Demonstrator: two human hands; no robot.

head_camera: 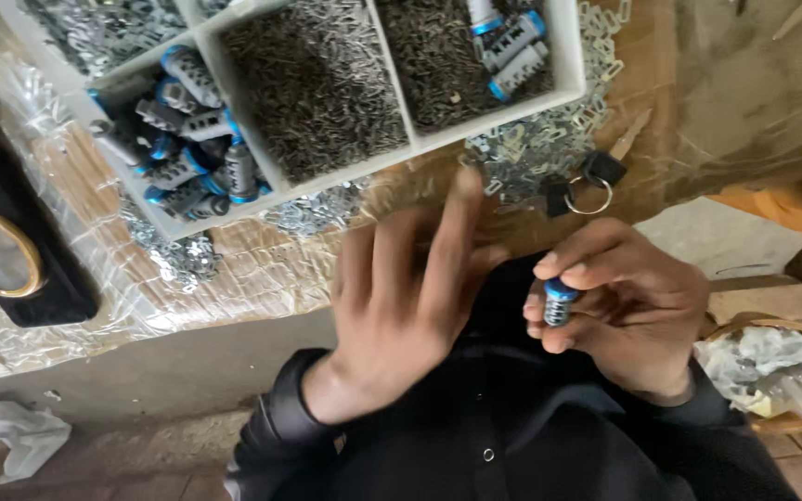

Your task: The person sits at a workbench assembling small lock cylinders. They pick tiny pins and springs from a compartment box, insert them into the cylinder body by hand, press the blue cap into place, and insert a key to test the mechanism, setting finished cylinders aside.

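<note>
No labels, signs or screens in view. Packaging only: a clear crinkled plastic sheet/bag (234,278) spread over the wooden bench, lying under the white divided tray (392,148) and running to the left edge. At far right, a crumpled clear plastic bag (772,366) sits in a round brown bowl (772,422) (contents look like grey metal bits, too blurred to tell). No printing visible on either.

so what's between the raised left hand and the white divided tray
In the head view, a heap of small silvery metal links on the plastic-covered wooden table lies between the left hand and the white tray.
</note>
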